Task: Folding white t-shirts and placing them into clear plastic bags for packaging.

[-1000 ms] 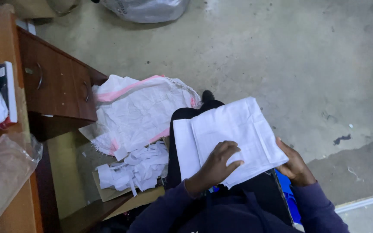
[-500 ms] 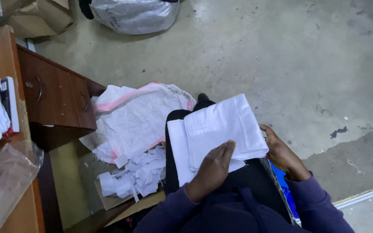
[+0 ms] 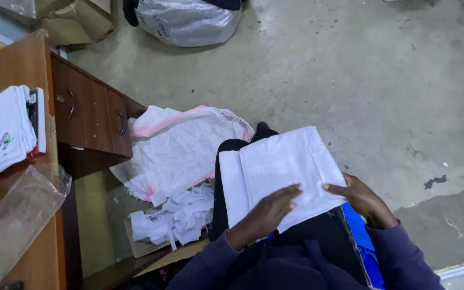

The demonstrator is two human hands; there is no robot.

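A folded white cloth point(image 3: 280, 166) lies across my lap on dark trousers. My left hand point(image 3: 267, 212) rests flat on its near part, fingers spread and pressing down. My right hand point(image 3: 362, 197) holds the cloth's right edge, fingertips on top of the fabric. Both sleeves are dark blue.
A white woven sack with pink stripes point(image 3: 181, 142) lies on the floor to my left, above a cardboard box with white scraps point(image 3: 175, 217). A wooden desk with drawers point(image 3: 89, 121) carries folded white garments point(image 3: 1, 134) and a clear plastic bag point(image 3: 17, 220). A silver bag point(image 3: 186, 21) sits on the concrete floor.
The view has tilted slightly. My left hand has slid down and right over the cloth; my right hand has moved in onto its right edge.
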